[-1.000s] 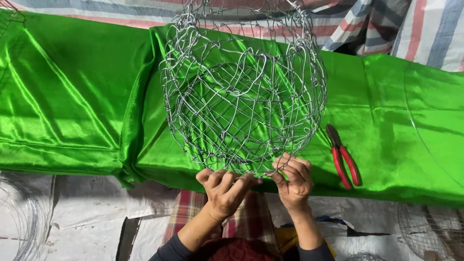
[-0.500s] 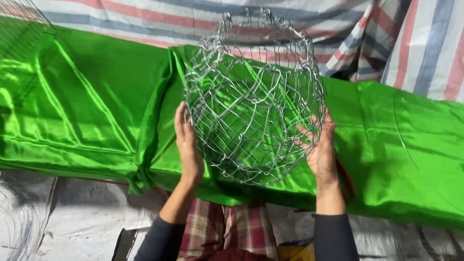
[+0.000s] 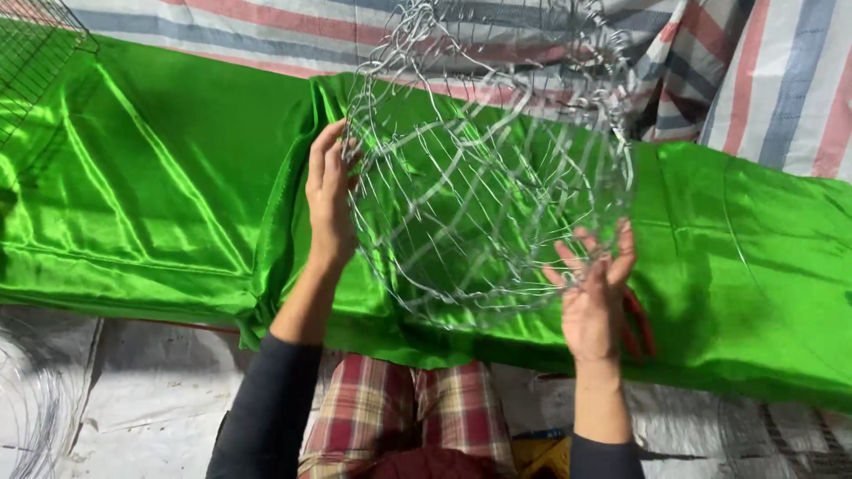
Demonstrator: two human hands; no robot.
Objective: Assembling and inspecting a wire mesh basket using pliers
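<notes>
A round cage of bent silver wire [image 3: 484, 168] hangs in the air over shiny green cloth [image 3: 151, 195]. My left hand [image 3: 330, 200] presses flat against its left side, fingers up along the wires. My right hand [image 3: 593, 297] is at its lower right, palm toward the cage, fingers spread and touching the wires. The cage looks blurred from motion. Red-handled pliers [image 3: 641, 326] lie on the cloth, mostly hidden behind my right hand.
A flat wire grid [image 3: 35, 53] lies at the far left on the cloth. Striped tarpaulin [image 3: 763, 80] covers the ground beyond. Loose wire coils [image 3: 35, 417] lie at the lower left. My plaid-trousered legs [image 3: 417, 408] are below the cloth's near edge.
Both hands left the bottom of the cage and went to its two sides. The cage has been lifted higher and is turning; the right hand's fingers have spread.
</notes>
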